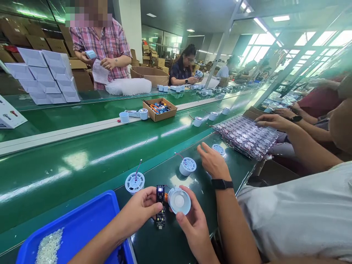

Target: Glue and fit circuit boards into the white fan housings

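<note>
Between the thumb and fingers of my left hand [141, 209] is a narrow black circuit board [160, 216], upright, with a small lit display near its top. My right hand [194, 223] is wrapped round a light blue round cup [179, 201], its open end facing me and a pale disc inside. Something orange shows between the board and the cup. Just beyond my left hand stands a light blue slotted housing [134, 182] with a thin wire rising from it. A similar housing [187, 166] sits farther right, also with a wire.
A blue tray [90, 214] with small clear pieces lies at the lower left. A co-worker's hand [213, 161] reaches in from the right, near another housing [218, 149]. Beyond the green conveyor [90, 161] stand a cardboard box [159, 110] of parts and more people.
</note>
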The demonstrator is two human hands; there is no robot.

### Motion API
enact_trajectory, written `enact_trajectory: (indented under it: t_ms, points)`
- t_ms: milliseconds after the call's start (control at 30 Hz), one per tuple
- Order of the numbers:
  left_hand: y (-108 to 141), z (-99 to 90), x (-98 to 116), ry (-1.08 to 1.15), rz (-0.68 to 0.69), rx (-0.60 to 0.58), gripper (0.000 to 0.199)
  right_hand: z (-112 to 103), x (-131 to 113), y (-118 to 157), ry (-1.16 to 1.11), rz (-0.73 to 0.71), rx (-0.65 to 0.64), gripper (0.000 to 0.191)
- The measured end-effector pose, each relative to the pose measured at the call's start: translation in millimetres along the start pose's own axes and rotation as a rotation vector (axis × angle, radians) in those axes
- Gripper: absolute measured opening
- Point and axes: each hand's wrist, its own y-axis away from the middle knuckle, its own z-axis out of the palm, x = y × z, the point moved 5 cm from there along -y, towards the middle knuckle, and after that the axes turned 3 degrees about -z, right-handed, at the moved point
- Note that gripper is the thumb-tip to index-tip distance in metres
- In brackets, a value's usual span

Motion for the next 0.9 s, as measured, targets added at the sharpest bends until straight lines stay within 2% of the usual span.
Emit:
enact_trajectory:
  t_ms: [100,233,300,367,600,700,900]
  points:
    - [-1,-0.8,-1,-0.014,0.011,0.001,0.033,14,15,47,0.01,0.01,-0.004,0.038]
    - [0,-1.8,-1,-0.012,0.017,0.005,0.031,34,63,136,-0.043,-0.014,-0.022,0.05]
    - [0,-1.7,0,-0.006,0.027,0.007,0.029,38,82,161,-0.05,-0.028,-0.048,0.052]
    - [0,-1.9,1,-0.008,0.037,0.014,0.027,37,91,169,-0.02,-0.063,-0.052,0.052]
    - [-2,-2.1,-1,-0.007,0.055,-0.006,0.024,31,91,157,0.106,-0.274,-0.085,0.051]
    - [-1,-0.8,0,-0.006,0.064,-0.025,0.023,31,95,157,0.108,-0.29,-0.097,0.053]
    - [-1,-2.4,0,-0.029,0.042,0.03,0.025,32,98,158,0.105,-0.27,-0.151,0.049]
